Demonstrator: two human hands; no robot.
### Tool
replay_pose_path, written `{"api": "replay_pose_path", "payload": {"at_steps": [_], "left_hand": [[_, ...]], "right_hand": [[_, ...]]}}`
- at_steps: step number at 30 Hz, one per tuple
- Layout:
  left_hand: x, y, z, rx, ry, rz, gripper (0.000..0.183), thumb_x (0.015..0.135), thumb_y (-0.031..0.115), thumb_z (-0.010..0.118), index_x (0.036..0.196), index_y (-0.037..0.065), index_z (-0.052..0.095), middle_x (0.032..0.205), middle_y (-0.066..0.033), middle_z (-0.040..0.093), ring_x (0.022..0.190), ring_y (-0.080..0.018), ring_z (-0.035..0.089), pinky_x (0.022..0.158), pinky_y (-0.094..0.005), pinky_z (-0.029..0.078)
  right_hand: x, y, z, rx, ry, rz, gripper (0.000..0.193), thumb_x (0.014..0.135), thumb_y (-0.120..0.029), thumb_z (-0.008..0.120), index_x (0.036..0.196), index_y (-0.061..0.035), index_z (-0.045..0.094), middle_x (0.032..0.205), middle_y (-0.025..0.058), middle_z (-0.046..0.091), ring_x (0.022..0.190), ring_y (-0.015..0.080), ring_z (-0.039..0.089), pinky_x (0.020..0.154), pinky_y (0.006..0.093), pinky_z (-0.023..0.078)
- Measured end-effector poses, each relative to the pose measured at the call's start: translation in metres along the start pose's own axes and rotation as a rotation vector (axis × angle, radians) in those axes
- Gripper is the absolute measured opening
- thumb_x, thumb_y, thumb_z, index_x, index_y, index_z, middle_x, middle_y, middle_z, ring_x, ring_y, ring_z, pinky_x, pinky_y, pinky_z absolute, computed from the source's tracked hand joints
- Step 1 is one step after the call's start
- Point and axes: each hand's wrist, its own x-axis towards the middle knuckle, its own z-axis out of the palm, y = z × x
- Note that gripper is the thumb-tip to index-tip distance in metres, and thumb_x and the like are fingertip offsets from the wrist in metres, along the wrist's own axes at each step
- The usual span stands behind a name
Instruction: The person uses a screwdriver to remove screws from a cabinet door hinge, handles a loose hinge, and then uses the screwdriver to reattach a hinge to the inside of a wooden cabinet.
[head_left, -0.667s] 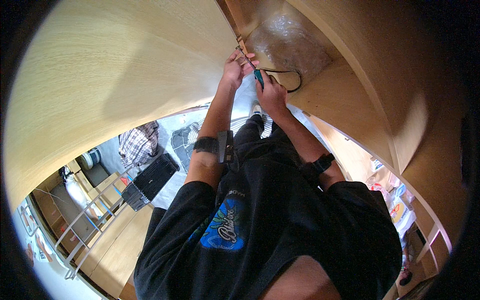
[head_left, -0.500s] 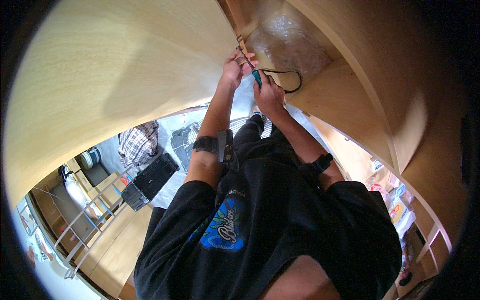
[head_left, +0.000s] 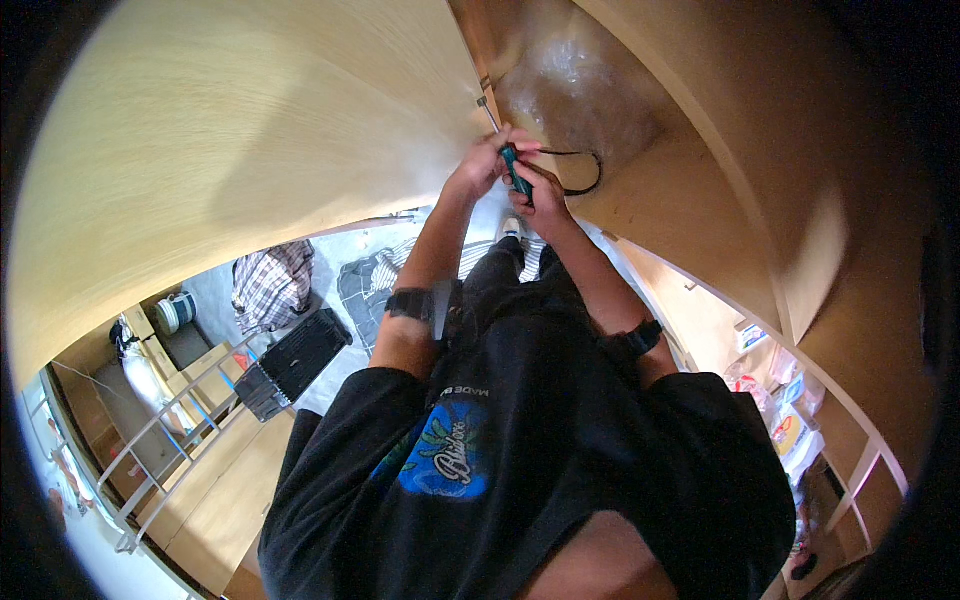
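A screwdriver (head_left: 516, 172) with a green handle and thin metal shaft points up and away from me. Its tip is by a small metal fitting (head_left: 483, 101) on the edge between a pale wooden panel (head_left: 300, 110) and a cabinet interior. My right hand (head_left: 541, 195) is closed round the handle. Slightly blurred, my left hand (head_left: 484, 165) closes about the screwdriver where shaft meets handle; its fingertips are partly hidden behind the tool. A dark cord loop (head_left: 598, 172) hangs just right of my hands.
Clear plastic sheeting (head_left: 570, 80) lies inside the cabinet. Below left are a black open case (head_left: 292, 365), a checked cloth (head_left: 273, 287) and a white metal rail (head_left: 190, 440). Plastic-wrapped goods (head_left: 795, 430) stand at lower right. The large panel closes in the upper left.
My left hand has moved down the shaft toward the handle, its fingers drawn in from being spread. The right hand and screwdriver have shifted slightly down, toward me.
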Motion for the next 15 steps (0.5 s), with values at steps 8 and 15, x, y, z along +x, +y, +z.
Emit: {"api": "replay_pose_path", "payload": {"at_steps": [8,15], "left_hand": [[-0.001,-0.016,0.002,0.358,0.156,0.189,0.032,0.094,0.019,0.048,0.114,-0.005,0.049,0.104,-0.0173,0.062,0.092,-0.0219,0.062,0.074,-0.0284,0.050],[-0.012,-0.026,0.006,0.111,0.137,0.156,0.029,0.093,0.024,0.050,0.106,0.000,0.058,0.100,-0.0096,0.063,0.090,-0.0160,0.060,0.076,-0.0255,0.048]], "right_hand": [[-0.020,-0.019,0.015,-0.338,0.024,-0.063,0.029,0.085,-0.027,0.059,0.105,-0.0062,0.053,0.082,0.0121,0.062,0.058,0.0205,0.057,0.051,0.0332,0.045],[0.003,0.010,0.001,-0.632,0.139,-0.496,0.038,0.085,-0.032,0.059,0.108,-0.0020,0.053,0.084,0.0149,0.063,0.066,0.0278,0.060,0.064,0.0365,0.048]]}}
